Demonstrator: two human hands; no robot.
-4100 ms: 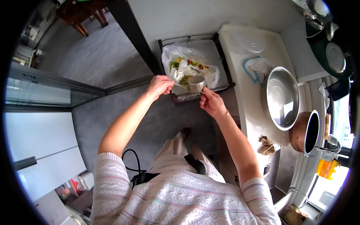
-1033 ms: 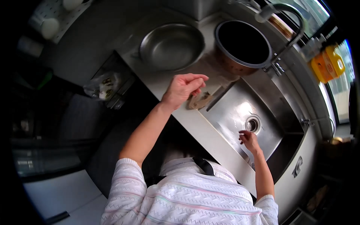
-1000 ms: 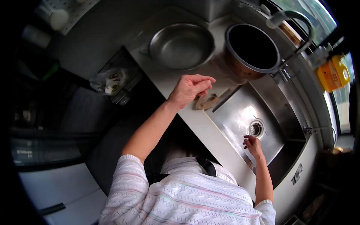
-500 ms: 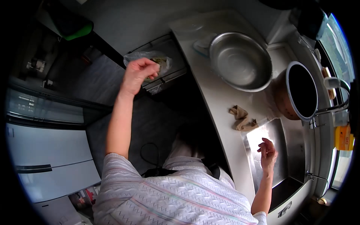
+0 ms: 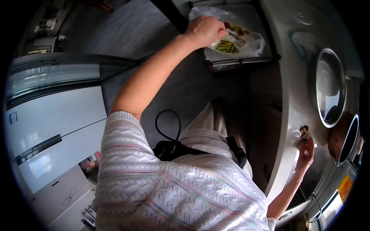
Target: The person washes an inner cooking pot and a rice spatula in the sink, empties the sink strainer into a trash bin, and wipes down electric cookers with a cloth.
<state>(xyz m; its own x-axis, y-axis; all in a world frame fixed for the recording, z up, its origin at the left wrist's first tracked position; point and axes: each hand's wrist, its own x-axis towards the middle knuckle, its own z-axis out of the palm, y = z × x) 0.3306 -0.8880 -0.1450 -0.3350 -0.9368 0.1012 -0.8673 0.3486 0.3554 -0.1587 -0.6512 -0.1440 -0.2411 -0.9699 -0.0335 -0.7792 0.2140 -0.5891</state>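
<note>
My left hand (image 5: 206,31) is over the edge of a clear plastic bag (image 5: 252,45), its thumb and fingers pressed together. Anything between those fingertips is too small or hidden to name. Green and yellow food scraps (image 5: 226,47) show inside the bag, which hangs in or lies over a dark-framed bin or rack. On the right, at the counter by the sink, my right hand (image 5: 306,156) has its fingers closed at a bunched brown cloth (image 5: 304,133). Part of the cloth is hidden by the fingers.
A wide metal basin (image 5: 330,88) and a deep brownish pot (image 5: 339,140) stand along the counter (image 5: 287,77). A yellow-orange box (image 5: 345,188) is near the window side. White drawers (image 5: 58,134) are at left, and a black cable loop (image 5: 168,111) hangs by my waist.
The view has swung left and down. My left hand is nearer the bag, still pinched. My right hand has gone from over the sink to the brown cloth, which looks more bunched.
</note>
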